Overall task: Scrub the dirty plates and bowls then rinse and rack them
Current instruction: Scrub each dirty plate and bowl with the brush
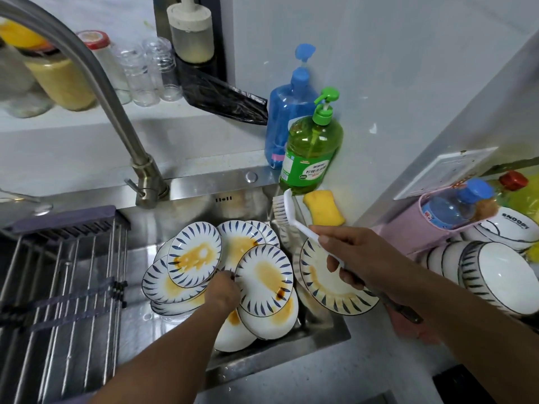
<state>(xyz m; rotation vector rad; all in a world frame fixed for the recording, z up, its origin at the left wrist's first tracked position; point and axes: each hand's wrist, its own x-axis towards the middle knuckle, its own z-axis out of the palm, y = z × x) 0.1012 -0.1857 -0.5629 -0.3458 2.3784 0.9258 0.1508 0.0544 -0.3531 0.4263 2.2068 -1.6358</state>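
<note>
While the right hand (pixel 347 258) grips the brush (pixel 287 212), the left hand (pixel 223 290) pinches a stained plate (pixel 264 277); best lift it clear before scrubbing.

the left hand (pixel 223 290) reaches forward and down from the near edge, forearm bare, knuckles up, its fingers curled downward with the tips hidden. the right hand (pixel 347 255) is held higher and to the right, forearm running in from the near right corner, palm turned left, fingers and thumb wrapped in a closed grip round a thin white handle.
</note>
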